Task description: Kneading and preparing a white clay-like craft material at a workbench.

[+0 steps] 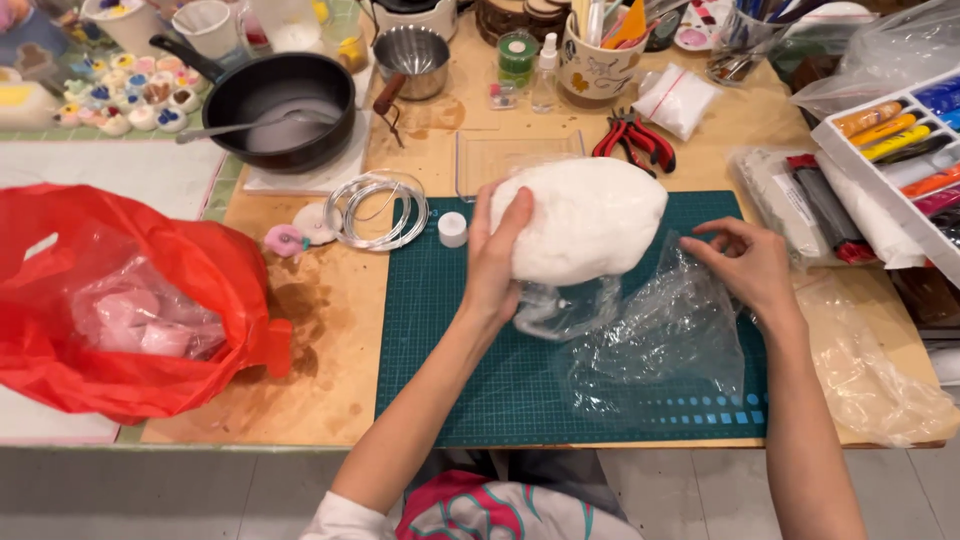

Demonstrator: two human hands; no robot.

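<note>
Two hands at a large white lump of soft clay (585, 220) and its clear plastic bag (660, 335) on the dark green cutting mat (450, 330).

My left hand (495, 260) clasps the left side of the lump, grip closed against it, fingers spread over its surface; the lump sits at the far middle of the mat, its near end at the mouth of the crumpled bag. My right hand (745, 262) rests on the bag's right edge, fingers loosely curled and pinching the film. On the wooden tabletop (330, 340), left of the mat, lie a coil of silver wire (377, 208) and a red plastic bag (120, 300); red-handled pliers (637, 138) lie beyond the mat.
</note>
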